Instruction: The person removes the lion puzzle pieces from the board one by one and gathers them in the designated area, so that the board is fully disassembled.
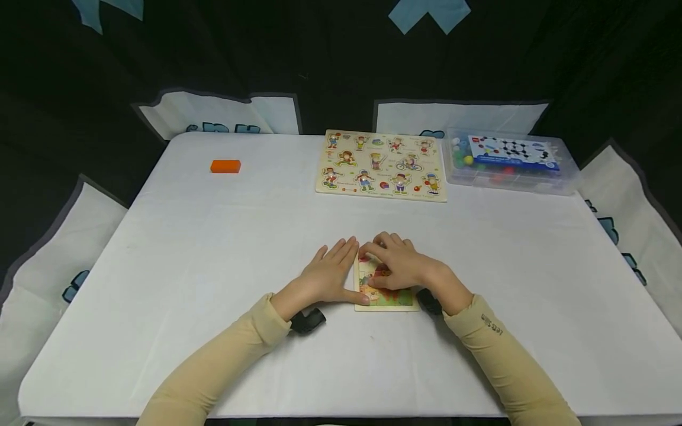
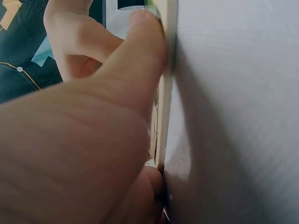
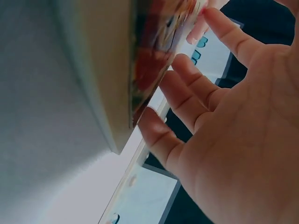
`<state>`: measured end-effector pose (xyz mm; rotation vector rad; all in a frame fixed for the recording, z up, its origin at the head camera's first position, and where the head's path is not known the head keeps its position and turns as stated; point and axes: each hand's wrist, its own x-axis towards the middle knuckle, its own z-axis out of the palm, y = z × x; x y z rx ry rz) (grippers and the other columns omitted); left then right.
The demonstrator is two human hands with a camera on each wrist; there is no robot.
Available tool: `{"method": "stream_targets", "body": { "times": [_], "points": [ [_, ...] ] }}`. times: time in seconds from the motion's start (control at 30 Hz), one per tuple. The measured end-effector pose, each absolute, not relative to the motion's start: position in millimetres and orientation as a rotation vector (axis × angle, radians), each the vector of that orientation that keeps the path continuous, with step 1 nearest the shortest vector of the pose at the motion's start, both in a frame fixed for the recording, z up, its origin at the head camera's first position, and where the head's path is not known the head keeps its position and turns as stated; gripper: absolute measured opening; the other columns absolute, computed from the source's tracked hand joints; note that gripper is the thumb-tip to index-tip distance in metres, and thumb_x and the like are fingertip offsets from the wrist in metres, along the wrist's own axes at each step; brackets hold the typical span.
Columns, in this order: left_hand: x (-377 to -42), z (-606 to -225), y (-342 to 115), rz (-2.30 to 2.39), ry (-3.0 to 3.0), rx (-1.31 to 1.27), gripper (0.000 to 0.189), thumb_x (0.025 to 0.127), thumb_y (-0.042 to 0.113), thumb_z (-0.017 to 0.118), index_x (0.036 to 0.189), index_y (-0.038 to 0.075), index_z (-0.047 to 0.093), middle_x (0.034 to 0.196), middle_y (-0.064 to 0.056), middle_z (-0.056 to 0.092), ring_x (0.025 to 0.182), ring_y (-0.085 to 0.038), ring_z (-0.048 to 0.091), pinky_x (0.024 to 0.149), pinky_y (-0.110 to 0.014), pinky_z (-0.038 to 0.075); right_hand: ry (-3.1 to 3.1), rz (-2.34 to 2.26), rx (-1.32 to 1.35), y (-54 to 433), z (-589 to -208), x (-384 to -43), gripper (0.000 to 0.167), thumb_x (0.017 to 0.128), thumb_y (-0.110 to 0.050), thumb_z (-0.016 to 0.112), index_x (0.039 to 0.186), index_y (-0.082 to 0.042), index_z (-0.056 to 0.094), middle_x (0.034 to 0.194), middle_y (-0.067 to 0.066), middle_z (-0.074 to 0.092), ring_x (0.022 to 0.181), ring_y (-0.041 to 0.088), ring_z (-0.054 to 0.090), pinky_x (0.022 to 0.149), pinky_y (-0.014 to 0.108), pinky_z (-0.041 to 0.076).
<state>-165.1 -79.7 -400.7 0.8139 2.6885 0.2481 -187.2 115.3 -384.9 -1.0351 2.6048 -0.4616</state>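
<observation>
A small picture puzzle board with a pale wooden edge lies flat near the middle of the table. Along its left side rests my left hand, fingers extended and thumb lying on the lower left corner. The left wrist view shows that thumb against the board's edge. My right hand is over the board, its bent fingertips touching the colourful face. It covers much of the picture, so I cannot tell whether a loose piece is under the fingertips.
Behind the hands lies a larger wooden board with figures of children. To its right stands a clear plastic box of coloured balls with a printed card. An orange block sits at the back left of the white table.
</observation>
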Motion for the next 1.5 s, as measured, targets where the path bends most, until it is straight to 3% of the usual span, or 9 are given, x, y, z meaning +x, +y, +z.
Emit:
{"method": "stream_targets", "body": {
  "times": [0.2,0.4,0.73,1.17,1.37,1.5],
  "points": [
    [-164.8,-400.5,-79.2,0.24,2.697,0.818,0.112,0.069,0.074,0.052,0.145,0.003,0.011,0.15,-0.01,0.003,0.136,-0.025,0.003,0.105,-0.05,0.009,2.581,-0.569,-1.078,116.6,-388.0,-190.5,0.05,0.08,-0.035,0.067,0.123,-0.019,0.047,0.121,0.006,0.04,0.108,0.024,0.035,0.09,0.047,0.029],
    [-164.3,-399.1,-79.5,0.244,2.696,0.812,0.113,0.069,0.074,0.052,0.145,0.002,0.01,0.15,-0.01,0.002,0.136,-0.024,0.003,0.105,-0.049,0.009,2.551,-0.644,-1.173,117.2,-388.0,-194.3,0.046,0.079,-0.028,0.07,0.118,-0.013,0.05,0.108,-0.003,0.051,0.1,0.018,0.039,0.086,0.04,0.029],
    [-164.7,-397.9,-79.1,0.259,2.698,0.809,0.111,0.069,0.073,0.053,0.145,0.003,0.013,0.15,-0.01,0.004,0.136,-0.025,0.004,0.105,-0.049,0.01,2.566,-0.634,-1.279,116.6,-386.1,-197.3,0.044,0.081,0.006,0.059,0.122,-0.01,0.057,0.113,0.002,0.055,0.103,0.018,0.046,0.091,0.039,0.035],
    [-164.0,-397.6,-79.9,0.258,2.694,0.807,0.113,0.069,0.073,0.054,0.144,0.002,0.01,0.15,-0.01,0.004,0.136,-0.025,0.004,0.105,-0.049,0.01,2.512,-0.812,-1.185,115.7,-387.3,-199.5,0.038,0.081,0.01,0.057,0.114,-0.009,0.063,0.102,0.0,0.057,0.087,0.012,0.052,0.078,0.028,0.045],
    [-163.9,-398.1,-80.0,0.241,2.697,0.808,0.112,0.069,0.074,0.053,0.145,0.003,0.01,0.15,-0.01,0.004,0.136,-0.024,0.004,0.105,-0.048,0.01,2.489,-0.822,-1.159,116.5,-387.5,-198.9,0.045,0.075,0.02,0.052,0.107,-0.009,0.064,0.096,0.003,0.056,0.086,0.014,0.051,0.077,0.029,0.044],
    [-164.5,-399.4,-80.0,0.24,2.702,0.809,0.112,0.069,0.074,0.053,0.145,0.003,0.01,0.15,-0.009,0.004,0.136,-0.024,0.004,0.105,-0.048,0.01,2.475,-0.838,-1.144,117.1,-387.9,-200.7,0.028,0.082,0.008,0.058,0.105,-0.008,0.065,0.097,0.001,0.059,0.087,0.012,0.053,0.078,0.028,0.045]
  ]
}}
